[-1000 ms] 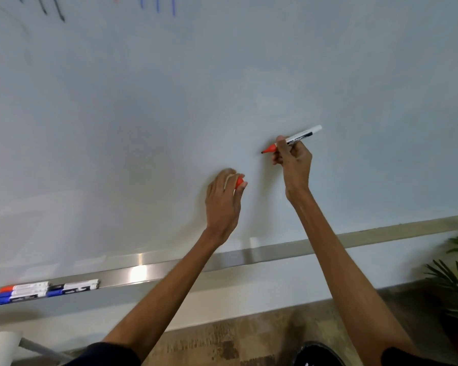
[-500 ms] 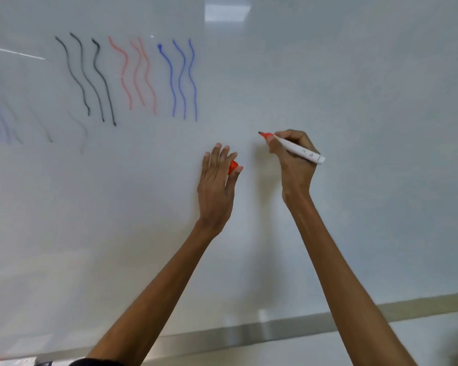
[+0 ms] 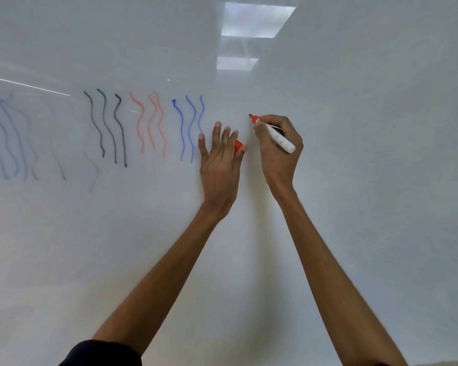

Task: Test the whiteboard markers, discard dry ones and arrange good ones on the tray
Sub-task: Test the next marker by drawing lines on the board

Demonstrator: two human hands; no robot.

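We see a dark sleeve [image 3: 101,352] nearest, on the left arm. Both forearms reach up to the whiteboard [image 3: 354,233]. Left hand [image 3: 220,165] has fingers spread straight against the board, with a red cap [image 3: 238,147] pinched between thumb and forefinger. It covers the lower ends of the blue squiggles [image 3: 188,128]. Right hand [image 3: 280,151] is clenched round the marker [image 3: 280,140]. The white barrel runs back over the knuckles and the red collar and tip poke out up-left of the fingertips; we can't tell if the tip touches. Barrel print is unreadable. Further left are red squiggles [image 3: 151,122], black squiggles [image 3: 103,122] and faded strokes [image 3: 6,143].
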